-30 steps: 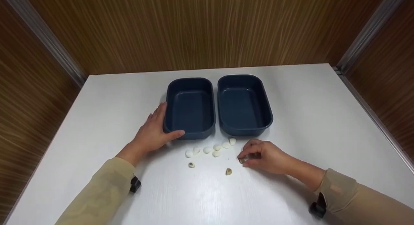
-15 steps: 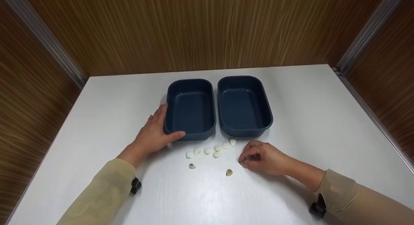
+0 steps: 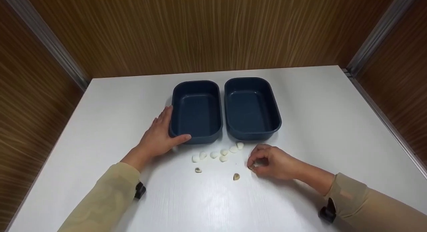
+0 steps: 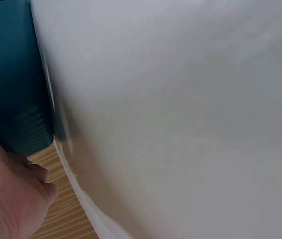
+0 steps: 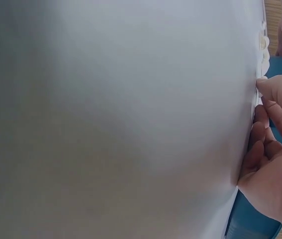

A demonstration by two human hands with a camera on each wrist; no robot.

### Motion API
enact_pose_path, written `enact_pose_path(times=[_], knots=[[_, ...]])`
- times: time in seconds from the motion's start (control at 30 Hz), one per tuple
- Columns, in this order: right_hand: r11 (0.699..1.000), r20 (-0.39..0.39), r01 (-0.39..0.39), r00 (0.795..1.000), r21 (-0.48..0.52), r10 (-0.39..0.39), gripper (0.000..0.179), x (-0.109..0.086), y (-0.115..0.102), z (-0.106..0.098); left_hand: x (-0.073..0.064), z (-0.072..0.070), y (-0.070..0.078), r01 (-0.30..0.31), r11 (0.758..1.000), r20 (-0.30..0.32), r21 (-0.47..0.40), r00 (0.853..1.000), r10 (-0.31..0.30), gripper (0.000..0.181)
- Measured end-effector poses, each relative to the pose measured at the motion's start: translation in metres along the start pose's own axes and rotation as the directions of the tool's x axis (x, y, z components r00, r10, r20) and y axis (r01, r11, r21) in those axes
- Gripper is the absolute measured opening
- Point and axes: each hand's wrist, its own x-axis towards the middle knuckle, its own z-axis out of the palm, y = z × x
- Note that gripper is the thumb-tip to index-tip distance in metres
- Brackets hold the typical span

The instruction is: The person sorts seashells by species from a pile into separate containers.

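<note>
My left hand (image 3: 156, 138) lies against the left dark blue bin (image 3: 196, 139), its fingers straight along the bin's left side and its thumb over the front rim. In the left wrist view the hand (image 4: 11, 199) shows beside the bin's wall (image 4: 14, 74). Low over the table, my right hand (image 3: 277, 163) pinches a small brown shell-like piece (image 3: 251, 167) between thumb and fingertips, mostly hidden by them. Two similar brownish pieces, one at the left (image 3: 198, 170) and one in the middle (image 3: 236, 176), lie on the table nearby.
Several small white rounded pieces (image 3: 214, 155) lie in a loose row in front of the bins. A second dark blue bin (image 3: 252, 136) stands close to the right of the first. The white table (image 3: 333, 125) is enclosed by wood-grain panels (image 3: 213, 32).
The right hand's fingertips have shifted slightly right and turned the brown piece, so less of it shows. The left hand stays at the bin.
</note>
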Motion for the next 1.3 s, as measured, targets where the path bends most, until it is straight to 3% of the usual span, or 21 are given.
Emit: enact_pose_path(times=[0.37,0.6,0.9,1.0,1.2,1.3], knots=[[0.996,0.034,-0.021,0.999,0.087,0.018,0.017,-0.002,-0.002,-0.005,0.000,0.000,0.001,0.003,1.000,0.001,-0.007,1.000,-0.003,0.124],[0.987,0.056,-0.082,0.996,0.138,0.075,0.015,-0.003,-0.001,-0.006,0.000,0.000,-0.001,-0.004,1.000,-0.004,-0.001,1.000,0.004,0.125],[0.985,0.066,-0.115,0.992,0.132,0.107,0.019,-0.001,-0.005,-0.011,0.000,0.000,0.002,0.004,1.000,0.003,0.004,1.000,-0.004,0.125],[0.990,0.057,-0.084,0.995,0.117,0.077,0.020,0.001,-0.012,-0.015,0.000,0.000,0.002,-0.001,1.000,0.002,0.009,1.000,0.001,0.126],[0.994,0.003,0.098,0.995,0.047,-0.098,0.019,0.015,-0.031,-0.027,-0.001,0.000,0.003,-0.023,1.000,-0.007,0.015,1.000,0.023,0.125],[0.991,-0.017,0.129,0.992,0.036,-0.128,0.019,0.025,-0.043,-0.034,-0.002,0.000,0.004,-0.038,0.999,-0.013,0.027,0.999,0.038,0.125]])
